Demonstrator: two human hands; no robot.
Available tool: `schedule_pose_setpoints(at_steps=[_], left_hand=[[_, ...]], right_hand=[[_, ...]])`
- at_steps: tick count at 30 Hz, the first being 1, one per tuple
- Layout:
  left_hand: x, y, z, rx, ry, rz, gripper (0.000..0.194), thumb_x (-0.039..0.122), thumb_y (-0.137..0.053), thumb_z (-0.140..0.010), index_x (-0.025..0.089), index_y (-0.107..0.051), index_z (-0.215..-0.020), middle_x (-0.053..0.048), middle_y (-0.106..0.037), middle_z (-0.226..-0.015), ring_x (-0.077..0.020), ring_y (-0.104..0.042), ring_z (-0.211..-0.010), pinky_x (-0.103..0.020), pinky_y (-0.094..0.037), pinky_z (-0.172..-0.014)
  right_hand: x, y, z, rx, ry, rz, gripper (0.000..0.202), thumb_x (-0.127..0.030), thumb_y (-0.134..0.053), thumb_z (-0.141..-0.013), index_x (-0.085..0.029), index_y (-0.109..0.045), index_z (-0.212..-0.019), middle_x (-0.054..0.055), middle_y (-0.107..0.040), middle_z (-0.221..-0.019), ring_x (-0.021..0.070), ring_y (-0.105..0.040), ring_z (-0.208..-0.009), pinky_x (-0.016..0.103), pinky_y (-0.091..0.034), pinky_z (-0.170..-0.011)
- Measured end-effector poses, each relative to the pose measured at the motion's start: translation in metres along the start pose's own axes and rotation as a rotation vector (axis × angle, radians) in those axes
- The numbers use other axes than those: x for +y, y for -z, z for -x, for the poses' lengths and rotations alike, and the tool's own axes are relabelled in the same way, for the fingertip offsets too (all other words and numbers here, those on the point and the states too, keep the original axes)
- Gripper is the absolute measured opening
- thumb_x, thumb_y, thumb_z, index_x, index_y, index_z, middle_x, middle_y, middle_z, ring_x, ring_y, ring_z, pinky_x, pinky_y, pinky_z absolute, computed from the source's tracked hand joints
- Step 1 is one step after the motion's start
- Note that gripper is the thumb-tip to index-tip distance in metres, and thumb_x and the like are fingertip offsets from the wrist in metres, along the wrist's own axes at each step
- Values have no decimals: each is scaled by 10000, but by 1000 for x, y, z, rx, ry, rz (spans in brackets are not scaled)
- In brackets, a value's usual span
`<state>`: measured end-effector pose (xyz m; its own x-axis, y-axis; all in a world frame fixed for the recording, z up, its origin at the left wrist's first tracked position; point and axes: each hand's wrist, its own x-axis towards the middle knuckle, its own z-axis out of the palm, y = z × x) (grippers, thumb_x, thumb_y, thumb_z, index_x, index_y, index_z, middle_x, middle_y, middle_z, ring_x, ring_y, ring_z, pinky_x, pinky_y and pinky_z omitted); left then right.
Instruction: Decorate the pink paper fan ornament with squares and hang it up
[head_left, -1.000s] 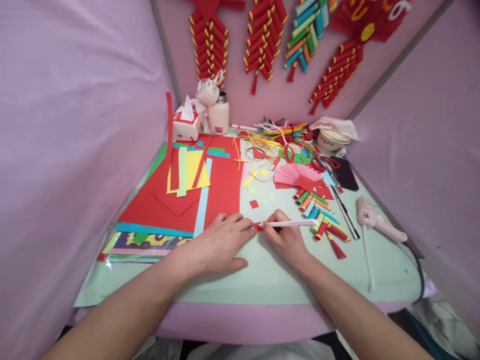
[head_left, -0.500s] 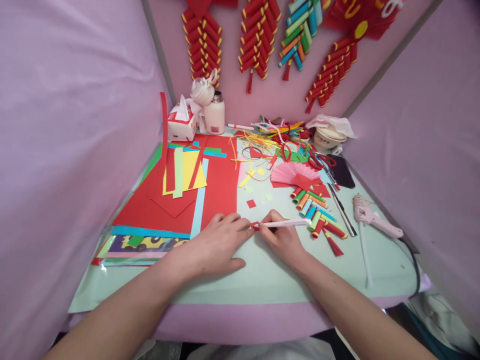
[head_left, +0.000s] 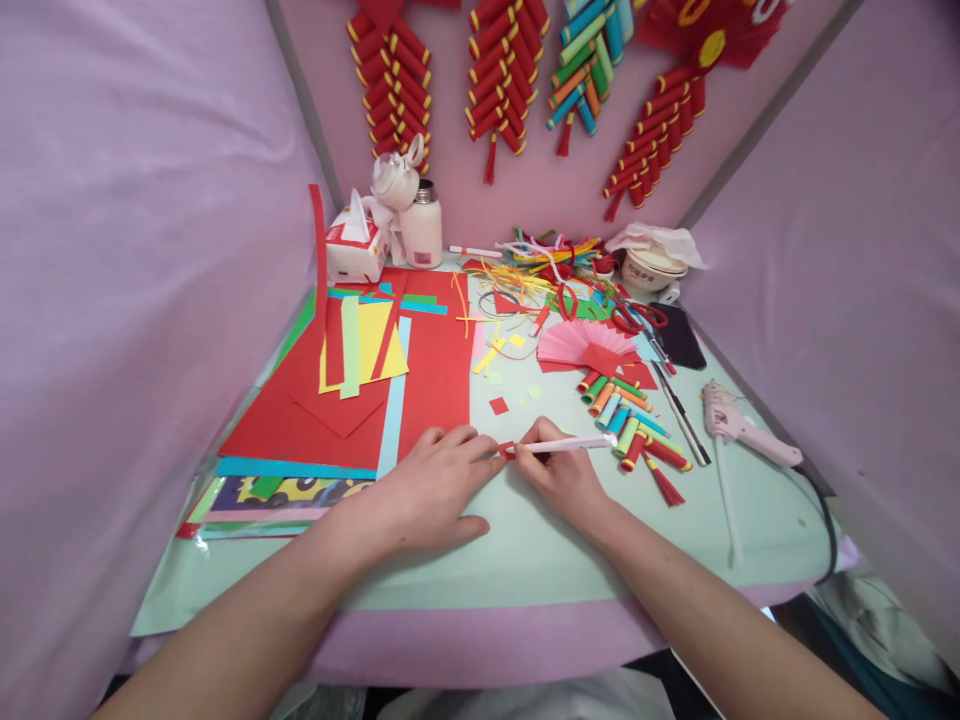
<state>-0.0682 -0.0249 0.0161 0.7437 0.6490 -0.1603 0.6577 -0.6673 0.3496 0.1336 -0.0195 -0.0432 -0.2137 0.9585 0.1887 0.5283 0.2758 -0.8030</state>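
My right hand (head_left: 561, 474) pinches a white pen (head_left: 574, 443), its tip at a small red paper piece (head_left: 507, 450) on the pale green table (head_left: 540, 575). My left hand (head_left: 448, 487) lies palm down with its fingertips at the left edge of that piece, its thumb stretched apart. Just above, another small red square (head_left: 499, 405) lies loose. Right of my right hand rests a bundle of coloured paper tubes (head_left: 626, 415) with a red tassel, below a pink paper fan (head_left: 574, 343).
Red sheets (head_left: 439, 385) and coloured strips cover the left side. A glue gun (head_left: 750, 430) and a black phone (head_left: 677, 335) lie right. Behind stand a tissue box (head_left: 352, 255), a white bottle (head_left: 422, 230) and a bowl (head_left: 651, 270); red-handled scissors (head_left: 626, 317) lie near the bowl.
The view has shifted slightly, so the background sits a little further left. Both hands and the pen keep nearly the same place at the small red piece.
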Motion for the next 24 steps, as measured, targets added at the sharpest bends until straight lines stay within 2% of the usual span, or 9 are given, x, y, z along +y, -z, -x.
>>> schedule_pose_setpoints(at_steps=[13, 24], left_hand=[[0, -1, 0, -3, 1, 5, 592, 335, -577, -784, 252, -437, -1353, -72, -533, -1276, -277, -425, -1171, -392, -328, -937], [1, 1, 0, 1, 2, 8, 560, 326, -591, -776, 254, -464, -1316, -58, -543, -1247, -267, -433, -1153, -387, -335, -908]], right_hand=[[4, 0, -1, 47, 5, 17, 177, -217, -515, -823, -211, -415, -677, -63, -424, -575, 93, -396, -511, 233, -299, -499], [1, -1, 0, 52, -4, -2, 214, -268, -523, -834, -214, -405, -665, -69, -410, -556, 88, -369, -483, 232, -284, -474]])
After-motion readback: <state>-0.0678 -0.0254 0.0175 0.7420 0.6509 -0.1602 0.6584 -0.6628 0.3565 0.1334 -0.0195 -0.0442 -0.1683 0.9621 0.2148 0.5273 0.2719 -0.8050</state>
